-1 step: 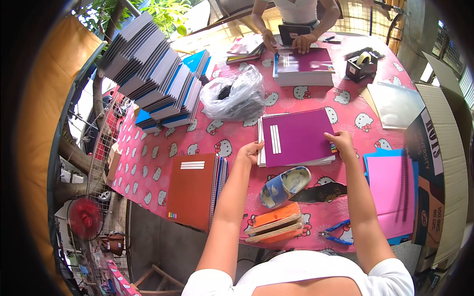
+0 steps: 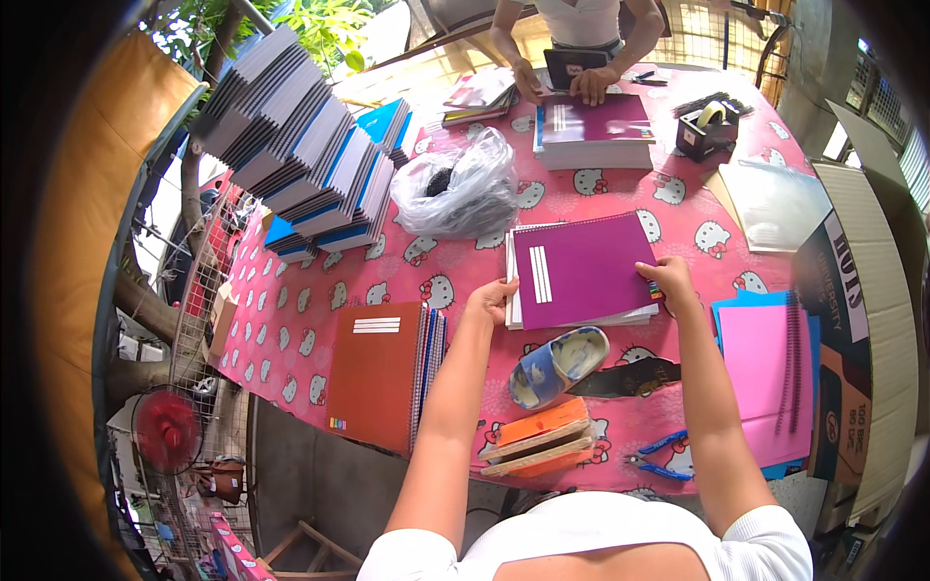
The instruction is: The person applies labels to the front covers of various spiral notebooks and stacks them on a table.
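Note:
A purple notebook cover (image 2: 586, 266) with white label lines lies over white sheets (image 2: 512, 281) in front of me, wire loops or punched holes along its far edge. My left hand (image 2: 496, 298) is closed on the left edge of the notebook. At the right edge, my right hand (image 2: 668, 281) pinches the cover between thumb and fingers. Nearer to me lie a blue patterned slipper (image 2: 559, 366), an orange-topped wooden block (image 2: 541, 436) and blue-handled pliers (image 2: 665, 455).
A brown notebook stack (image 2: 373, 373) lies to the left, tall notebook stacks (image 2: 300, 145) behind it. A plastic bag (image 2: 460, 184), tape dispenser (image 2: 709, 128) and pink sheets (image 2: 765, 378) surround the work. Cardboard boxes (image 2: 852, 320) stand right. Opposite, another person's hands (image 2: 593, 85) rest at a purple-topped stack (image 2: 596, 136).

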The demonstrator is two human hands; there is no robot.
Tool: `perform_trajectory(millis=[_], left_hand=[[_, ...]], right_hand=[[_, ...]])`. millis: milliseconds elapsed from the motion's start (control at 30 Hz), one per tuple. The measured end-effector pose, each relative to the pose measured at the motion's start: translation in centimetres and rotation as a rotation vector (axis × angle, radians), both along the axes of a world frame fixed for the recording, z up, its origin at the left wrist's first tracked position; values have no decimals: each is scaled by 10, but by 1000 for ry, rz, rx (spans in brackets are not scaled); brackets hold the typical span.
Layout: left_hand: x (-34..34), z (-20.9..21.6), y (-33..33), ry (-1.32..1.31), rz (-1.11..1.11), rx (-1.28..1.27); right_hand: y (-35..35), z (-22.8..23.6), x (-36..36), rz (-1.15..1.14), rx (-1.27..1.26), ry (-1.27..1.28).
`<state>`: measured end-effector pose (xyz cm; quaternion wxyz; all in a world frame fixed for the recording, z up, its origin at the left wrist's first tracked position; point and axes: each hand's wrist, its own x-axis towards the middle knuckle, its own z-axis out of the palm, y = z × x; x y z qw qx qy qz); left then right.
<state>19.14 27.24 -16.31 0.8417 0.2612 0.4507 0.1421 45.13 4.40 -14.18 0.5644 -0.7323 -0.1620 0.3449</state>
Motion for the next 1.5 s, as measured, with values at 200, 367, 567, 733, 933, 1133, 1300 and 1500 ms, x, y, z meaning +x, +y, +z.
perform_trajectory(millis=[200, 367, 567, 733, 933, 1133, 1300, 1500], left_hand=[[8, 7, -5, 53, -43, 109], [9, 7, -12, 80, 63, 208], [0, 7, -12, -32, 19, 155], [-13, 32, -20, -186, -92, 35], [-19, 35, -15, -243, -103, -51], [-19, 28, -12, -322, -234, -6], [-28, 13, -11, -402, -162, -84], [-21, 21, -21, -299, -78, -12]], right_hand=[[-5, 2, 9, 85, 58, 77], [-8, -4, 14, 89, 25, -81], [-13, -16, 36, 81, -12, -295], [-6, 7, 7, 63, -402, -981], [42, 53, -98, 503, 304, -1192], [79, 58, -148, 845, 289, -1181], [83, 59, -144, 920, 399, -988], [78, 51, -133, 903, 491, -874]])
